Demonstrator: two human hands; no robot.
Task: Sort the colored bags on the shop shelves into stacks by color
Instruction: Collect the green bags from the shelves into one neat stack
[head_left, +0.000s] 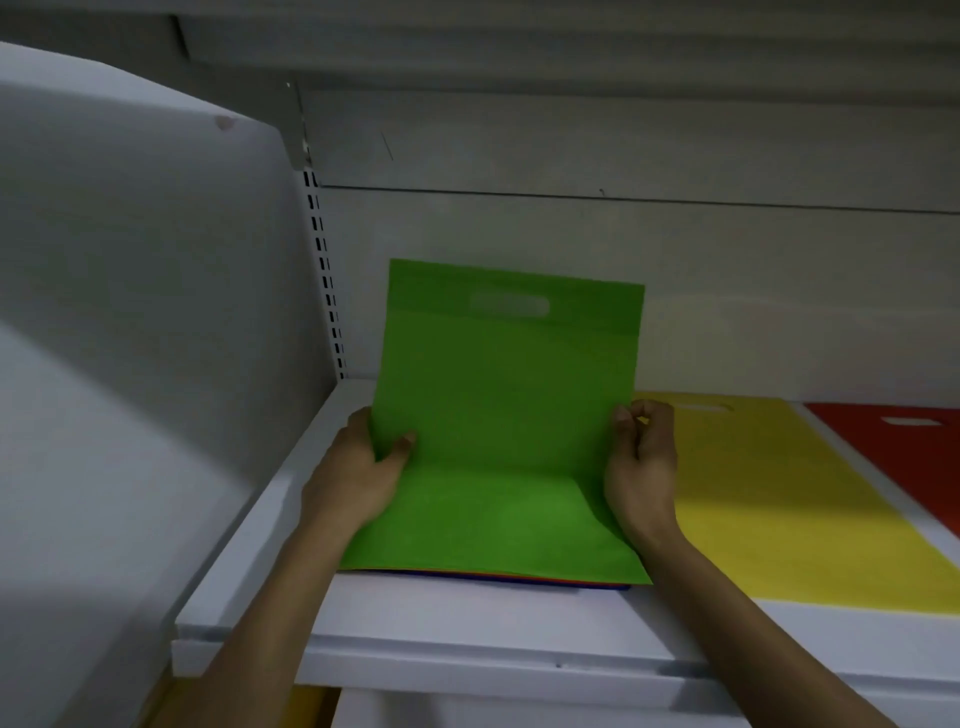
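Person is holding the green bag (498, 415) by both side edges. Left hand (358, 467) is pinching the left edge, thumb on the front face. Right hand (641, 467) is pinching the right edge with curled fingertips. Bag's top half, with the handle cut-out, is standing up; bottom half is lying on the mixed stack (519, 578) at the shelf (467, 613) front, left of the yellow bag (779, 493) and red bag (909, 452). Judging by the fold, it's looking thin, light and floppy. The mid-edge two-hand grip is suiting it; held one-handed it would likely be drooping.
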